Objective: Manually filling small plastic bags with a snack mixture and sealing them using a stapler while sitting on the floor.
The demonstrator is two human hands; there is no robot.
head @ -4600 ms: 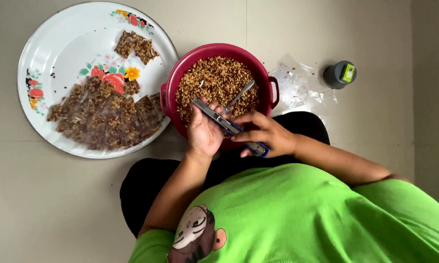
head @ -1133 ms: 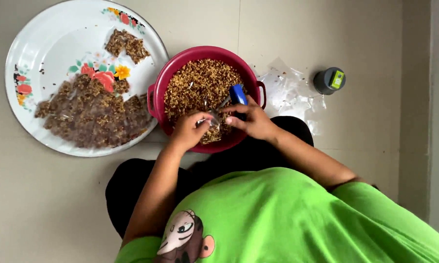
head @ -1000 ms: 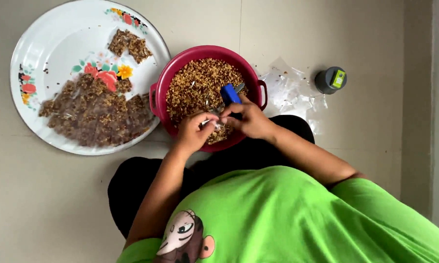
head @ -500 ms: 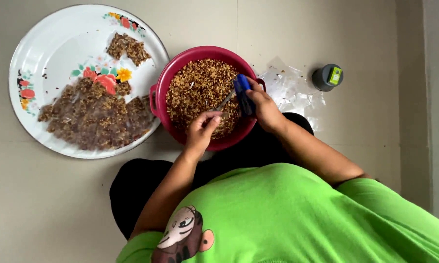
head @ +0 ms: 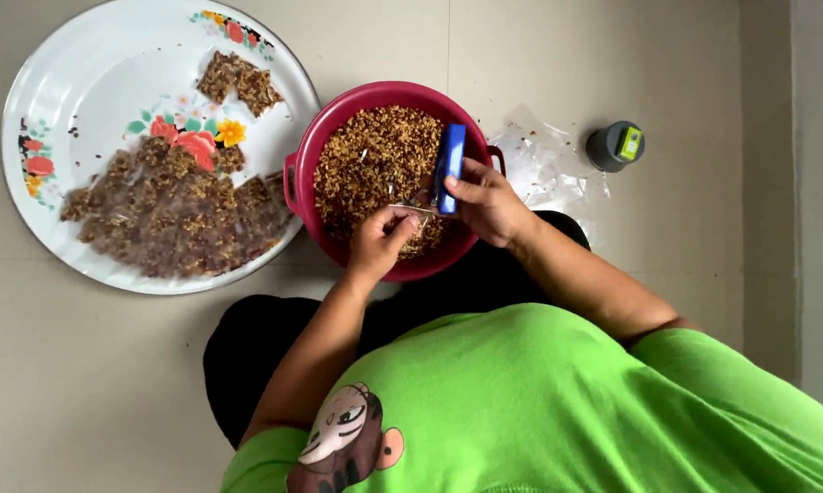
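A: Start with the hands. What is the right hand [head: 486, 203] doing?

B: It is closed around a blue stapler [head: 449, 168], gripping its lower end with fingers and thumb. The stapler stands lengthwise over the right half of the red bowl [head: 304, 155], its far end pointing away from the person.

A: And the left hand [head: 377, 242]?

B: It sits just left of the right one, over the near part of the bowl, with its fingertips pinched on a small clear packet [head: 409, 208]. The packet is thin and hard to make out; its edge meets the near end of the stapler, so the two hands nearly touch there.

A: What is in the bowl?

B: A brown, grainy snack mix [head: 370, 160] fills it almost to the rim. The bowl rests on the pale tiled floor [head: 110, 365], right in front of the person's lap.

A: Anything to the left?

B: A large white round tray [head: 110, 64] with painted flowers, its rim touching or just overlapping the bowl's left side. A heap of filled packets [head: 174, 215] lies on its near part, and a couple more packets [head: 238, 80] lie apart on the far side.

A: And to the right?

B: A loose pile of empty clear bags [head: 548, 164] on the floor just beside the bowl, and farther right a small grey round container [head: 615, 145] with a green label.
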